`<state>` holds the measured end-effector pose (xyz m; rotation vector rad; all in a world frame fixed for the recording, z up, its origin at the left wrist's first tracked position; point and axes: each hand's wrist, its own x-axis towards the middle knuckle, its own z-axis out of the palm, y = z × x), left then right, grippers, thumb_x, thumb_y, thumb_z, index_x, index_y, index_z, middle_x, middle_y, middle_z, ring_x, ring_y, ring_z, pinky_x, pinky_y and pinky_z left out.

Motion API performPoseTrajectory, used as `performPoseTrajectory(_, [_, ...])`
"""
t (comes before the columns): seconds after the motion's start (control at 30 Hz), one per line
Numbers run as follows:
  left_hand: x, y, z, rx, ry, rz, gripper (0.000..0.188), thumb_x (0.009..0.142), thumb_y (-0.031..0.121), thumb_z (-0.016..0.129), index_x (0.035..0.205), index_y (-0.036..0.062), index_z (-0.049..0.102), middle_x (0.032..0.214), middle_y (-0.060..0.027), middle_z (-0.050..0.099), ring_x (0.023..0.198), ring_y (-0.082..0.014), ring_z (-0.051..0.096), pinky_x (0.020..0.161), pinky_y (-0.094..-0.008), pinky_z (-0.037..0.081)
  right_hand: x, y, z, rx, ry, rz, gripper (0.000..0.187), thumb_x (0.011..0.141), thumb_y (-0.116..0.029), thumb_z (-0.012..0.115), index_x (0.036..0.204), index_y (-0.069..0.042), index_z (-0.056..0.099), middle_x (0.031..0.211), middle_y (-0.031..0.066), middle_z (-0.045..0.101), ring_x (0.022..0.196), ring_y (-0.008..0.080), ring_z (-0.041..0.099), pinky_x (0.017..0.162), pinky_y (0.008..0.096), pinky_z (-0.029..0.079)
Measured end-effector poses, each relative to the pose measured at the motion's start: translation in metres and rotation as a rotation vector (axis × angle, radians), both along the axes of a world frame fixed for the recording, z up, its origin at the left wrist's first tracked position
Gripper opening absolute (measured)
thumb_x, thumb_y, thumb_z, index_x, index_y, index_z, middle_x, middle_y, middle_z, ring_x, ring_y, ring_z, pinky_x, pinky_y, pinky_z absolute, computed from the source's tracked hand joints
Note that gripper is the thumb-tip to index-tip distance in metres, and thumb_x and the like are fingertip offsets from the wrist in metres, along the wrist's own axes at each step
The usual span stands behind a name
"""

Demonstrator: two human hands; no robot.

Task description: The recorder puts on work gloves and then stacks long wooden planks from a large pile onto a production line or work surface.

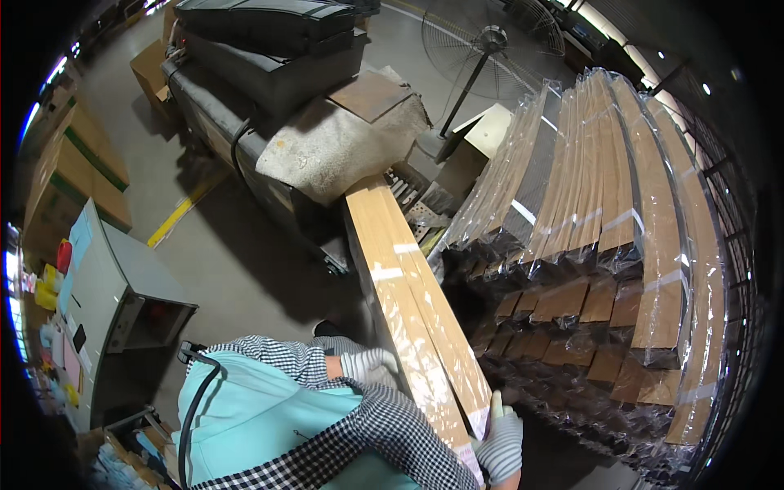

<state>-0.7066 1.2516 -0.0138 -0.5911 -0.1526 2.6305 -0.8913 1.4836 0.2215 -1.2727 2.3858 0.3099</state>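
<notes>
A long bundle of wooden planks wrapped in clear film runs from a machine's outfeed down toward me. My left hand, in a grey-white glove, presses against the bundle's left side near its lower part. At the near end, my right hand, also gloved, grips the bundle's right edge. My checked sleeves and teal apron fill the lower middle of the view.
To the right stands a tall stack of wrapped plank bundles. Behind the bundle is a dark wrapping machine with a cloth cover. A pedestal fan stands at the back. A grey cabinet and cardboard boxes are left.
</notes>
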Motion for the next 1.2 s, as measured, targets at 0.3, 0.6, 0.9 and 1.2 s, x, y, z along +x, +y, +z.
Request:
performPoseTrajectory(0.3, [-0.006,-0.091,0.088,0.073,0.272,0.506,0.061,0.085,0.029,0.069,0.138,0.002,0.055,0.142,-0.0172,0.058,0.131,-0.0359,0.053,0.113,-0.0582,0.035,-0.031,-0.139,-0.018,-0.184,0.036,0.201,0.12,0.057,-0.053,0.086,0.146,0.011,0.038,0.089,0.0204,0.061,0.085,0.0365,0.059,0.076,0.0457,0.046])
performPoseTrajectory(0.6, [-0.044,-0.154,0.057,-0.286,-0.185,0.555,0.064,0.089,0.034,0.075,0.143,0.0081,0.051,0.14,-0.0132,0.06,0.131,-0.0322,0.054,0.112,-0.0554,0.04,-0.046,-0.242,-0.033,-0.07,0.039,0.237,0.108,0.065,-0.036,0.087,0.15,0.007,0.034,0.105,0.0226,0.064,0.097,0.0351,0.063,0.085,0.0446,0.051])
performPoseTrajectory(0.9, [-0.046,-0.196,0.039,-0.156,-0.264,0.539,0.062,0.088,0.03,0.078,0.141,0.0096,0.053,0.144,-0.0162,0.055,0.133,-0.0383,0.048,0.112,-0.06,0.036,-0.056,-0.286,-0.058,-0.025,0.002,0.227,0.109,0.064,-0.036,0.089,0.149,0.006,0.034,0.104,0.0215,0.064,0.097,0.0348,0.064,0.083,0.0451,0.051])
performPoseTrajectory(1.2, [-0.052,-0.272,-0.084,-0.153,-0.288,0.83,0.075,0.088,0.037,0.074,0.15,0.009,0.041,0.152,-0.0153,0.046,0.139,-0.0393,0.042,0.117,-0.0599,0.03,-0.061,-0.37,-0.172,-0.117,-0.017,0.23,0.099,0.066,-0.03,0.086,0.144,0.007,0.038,0.085,0.017,0.067,0.088,0.0327,0.067,0.078,0.044,0.053])
